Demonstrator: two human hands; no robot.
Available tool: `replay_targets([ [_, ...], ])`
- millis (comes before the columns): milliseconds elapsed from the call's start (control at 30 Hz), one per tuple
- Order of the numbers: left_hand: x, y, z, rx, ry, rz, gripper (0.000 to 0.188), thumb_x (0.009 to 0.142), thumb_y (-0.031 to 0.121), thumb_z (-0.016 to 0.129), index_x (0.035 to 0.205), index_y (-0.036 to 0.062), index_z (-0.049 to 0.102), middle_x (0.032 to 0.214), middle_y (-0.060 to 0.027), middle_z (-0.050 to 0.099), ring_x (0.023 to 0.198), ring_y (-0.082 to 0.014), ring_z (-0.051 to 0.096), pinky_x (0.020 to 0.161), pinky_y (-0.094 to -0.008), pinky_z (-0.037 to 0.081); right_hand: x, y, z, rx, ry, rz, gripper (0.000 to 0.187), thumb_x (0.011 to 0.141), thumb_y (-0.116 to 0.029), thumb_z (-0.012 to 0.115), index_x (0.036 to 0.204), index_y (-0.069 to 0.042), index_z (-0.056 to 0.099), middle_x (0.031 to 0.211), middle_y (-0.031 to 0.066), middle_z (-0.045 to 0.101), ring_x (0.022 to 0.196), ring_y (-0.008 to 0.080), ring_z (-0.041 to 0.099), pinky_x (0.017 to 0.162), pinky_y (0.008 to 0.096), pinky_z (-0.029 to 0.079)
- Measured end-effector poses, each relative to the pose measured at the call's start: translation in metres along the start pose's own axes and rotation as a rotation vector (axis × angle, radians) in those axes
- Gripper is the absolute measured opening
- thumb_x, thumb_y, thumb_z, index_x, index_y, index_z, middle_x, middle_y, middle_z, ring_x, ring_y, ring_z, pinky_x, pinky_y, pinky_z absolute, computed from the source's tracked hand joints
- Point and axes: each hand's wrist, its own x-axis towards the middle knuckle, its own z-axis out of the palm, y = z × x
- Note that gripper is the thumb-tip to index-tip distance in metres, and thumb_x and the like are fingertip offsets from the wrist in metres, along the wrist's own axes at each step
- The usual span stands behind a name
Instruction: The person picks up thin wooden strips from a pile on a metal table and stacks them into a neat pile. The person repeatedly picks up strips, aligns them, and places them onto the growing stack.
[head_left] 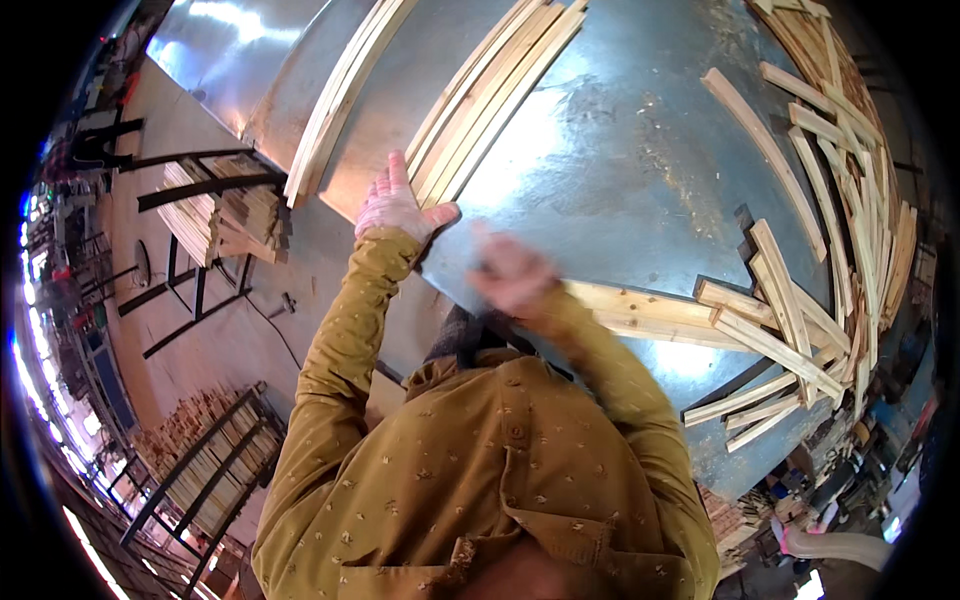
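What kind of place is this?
Probably a woodworking shop. Wooden slats lie in rows on a big metal table, a loose pile of slats sits at its edge, and racks of cut wood stand nearby.

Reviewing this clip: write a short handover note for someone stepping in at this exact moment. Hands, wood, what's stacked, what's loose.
Left hand: open, flat against the near ends of the aligned slat stack on the metal table.
Right hand: motion-blurred above the table edge; grip unclear, next to the slat lying across the table.
Done: two neat bundles, including the narrower bundle further left.
Left: a loose slat pile on the right, unsorted.
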Motion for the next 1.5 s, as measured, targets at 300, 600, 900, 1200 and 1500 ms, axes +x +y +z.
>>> replay_targets([
  [300, -0.016, -0.011, 0.018, 0.129, 0.400, 0.196, 0.104, 0.077, 0.051, 0.075, 0.151, -0.0004, 0.023, 0.145, -0.0295, 0.038, 0.134, -0.0435, 0.038, 0.111, -0.0501, 0.032, -0.221, 0.166, -0.002, -0.519, 0.103, 0.326, 0.123, 0.054, -0.063, 0.081, 0.150, -0.008, 0.026, 0.133, 0.0195, 0.047, 0.127, 0.0379, 0.045, 0.107, 0.0524, 0.035],
  [600, -0.074, 0.083, 0.101, -1.295, -0.248, 0.441, 0.095, 0.086, 0.028, 0.075, 0.154, 0.0006, 0.014, 0.149, -0.0263, 0.035, 0.136, -0.0362, 0.038, 0.114, -0.0447, 0.032, -0.106, 0.094, -0.178, 0.548, 0.228, 0.113, 0.075, 0.081, -0.051, 0.070, 0.136, -0.003, 0.054, 0.115, 0.0162, 0.066, 0.106, 0.0226, 0.062, 0.092, 0.0350, 0.048],
  [900, -0.010, 0.178, 0.118, -1.460, -0.651, 0.109, 0.053, 0.086, 0.026, 0.076, 0.124, -0.0023, 0.052, 0.105, -0.0114, 0.066, 0.091, -0.0223, 0.063, 0.082, -0.0336, 0.053, -0.063, 0.178, -0.085, 0.732, 0.560, 0.141, 0.046, 0.094, -0.027, 0.061, 0.132, -0.003, 0.055, 0.129, 0.0134, 0.063, 0.120, 0.0246, 0.058, 0.106, 0.0334, 0.044],
  [1200, -0.033, 0.123, 0.051, -0.224, -0.300, 0.005, 0.052, 0.096, 0.043, 0.052, 0.133, 0.0066, 0.048, 0.118, -0.0194, 0.064, 0.113, -0.0359, 0.062, 0.094, -0.0462, 0.049, -0.075, 0.087, -0.005, 0.648, 0.690, 0.726, 0.045, 0.090, -0.038, 0.062, 0.115, 0.000, 0.060, 0.097, 0.0222, 0.070, 0.091, 0.0345, 0.068, 0.086, 0.0433, 0.051],
  [1500, -0.049, 0.022, 0.030, -0.637, 0.164, 0.018, 0.051, 0.096, 0.033, 0.056, 0.136, 0.0040, 0.047, 0.118, -0.0142, 0.058, 0.100, -0.0285, 0.061, 0.087, -0.0393, 0.052, 0.059, 0.012, -0.030, 0.334, 0.170, 0.616, 0.063, 0.097, -0.048, 0.043, 0.146, -0.009, 0.038, 0.116, 0.0261, 0.064, 0.107, 0.0419, 0.063, 0.096, 0.0484, 0.047],
])
